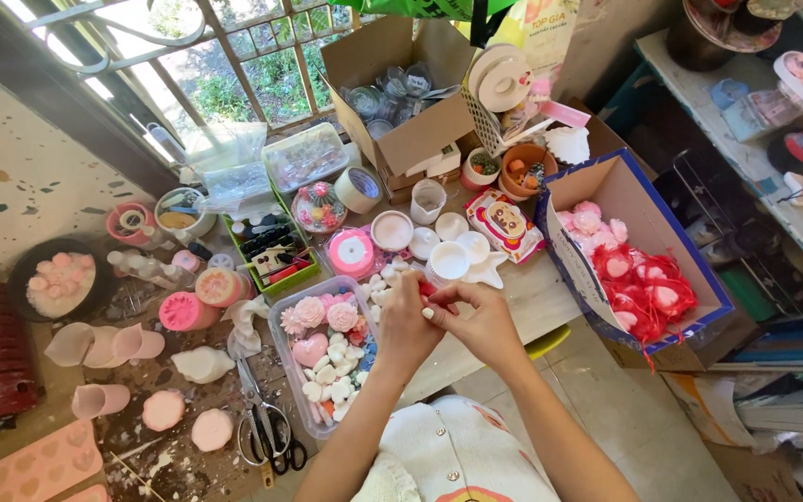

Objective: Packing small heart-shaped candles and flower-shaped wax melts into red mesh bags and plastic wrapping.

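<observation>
My left hand (408, 319) and my right hand (481, 318) meet over the front edge of the work table (532, 296). Together they pinch a small red piece (427, 289) between the fingertips; most of it is hidden by the fingers. Just left of my left hand stands a clear plastic tub (283, 351) filled with pink flower shapes, a pink heart and several small white pieces. Small white cups and a white star dish (487, 270) sit right behind my hands.
An open blue-edged cardboard box (597, 191) with pink shapes and red mesh pouches stands to the right. Scissors (267, 429), pink moulds and cups lie at the left. A brown box of clear jars (400, 102) and a green tray (276, 279) stand at the back by the window.
</observation>
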